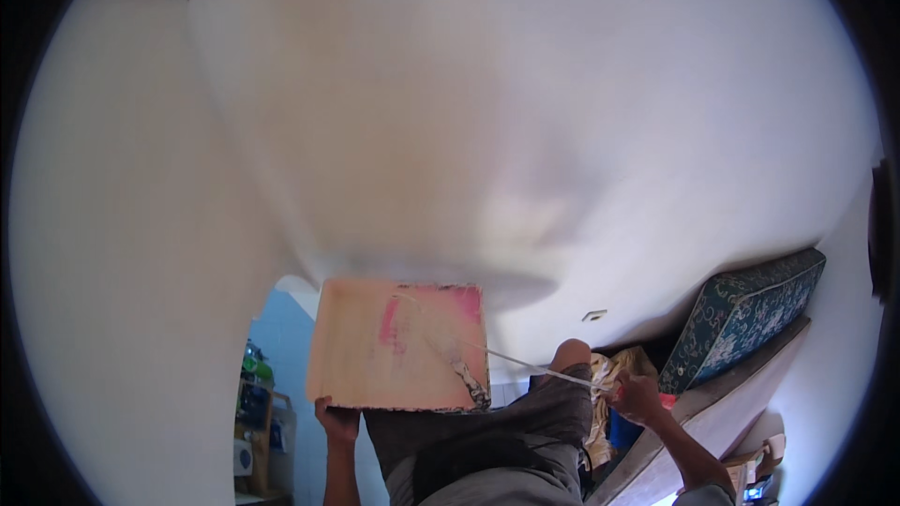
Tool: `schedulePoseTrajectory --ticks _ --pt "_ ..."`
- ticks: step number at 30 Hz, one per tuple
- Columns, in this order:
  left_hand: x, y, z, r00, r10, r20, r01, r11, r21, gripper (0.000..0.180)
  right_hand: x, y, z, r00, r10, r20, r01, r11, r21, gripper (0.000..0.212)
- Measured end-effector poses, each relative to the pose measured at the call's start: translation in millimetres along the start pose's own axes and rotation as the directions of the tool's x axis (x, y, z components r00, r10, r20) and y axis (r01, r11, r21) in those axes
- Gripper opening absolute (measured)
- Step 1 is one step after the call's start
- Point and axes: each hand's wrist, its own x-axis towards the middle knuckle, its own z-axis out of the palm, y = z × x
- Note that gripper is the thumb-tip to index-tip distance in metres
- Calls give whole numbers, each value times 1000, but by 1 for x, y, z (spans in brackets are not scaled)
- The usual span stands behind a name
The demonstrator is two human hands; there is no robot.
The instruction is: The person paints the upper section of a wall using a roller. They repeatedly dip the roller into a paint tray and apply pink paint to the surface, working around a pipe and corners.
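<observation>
fingers [323,404] on squarish, paint-crusted tray [352,347] and slim pale rod [542,369]

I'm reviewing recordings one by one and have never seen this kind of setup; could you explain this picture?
There is no robot, just a person's bare hands. The camera, worn on the head, looks down through a fisheye lens, so straight edges bend near the rim. The left hand grips the near left corner of a pale orange tray with pink smears. A streaked tool, perhaps a brush, lies in it. The right hand holds a thin white rod that reaches over the tray. A patterned mattress leans at the right.
</observation>
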Motion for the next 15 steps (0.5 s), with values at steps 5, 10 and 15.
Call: schedulePoseTrajectory --ticks 5,10,15 --pt "-9 -3 -1 999 32 -26 -33 999 -22 61 -16 -10 21 981 117 -154 -66 952 299 46" --pt "-29 -7 -8 992 123 -29 -124 992 -33 71 -16 -50 -3 925 304 -229 -118 801 587 40" --pt "-55 -16 9 992 126 -9 -127 990 -65 72 20 -65 -4 827 451 -336 -113 719 686 33"
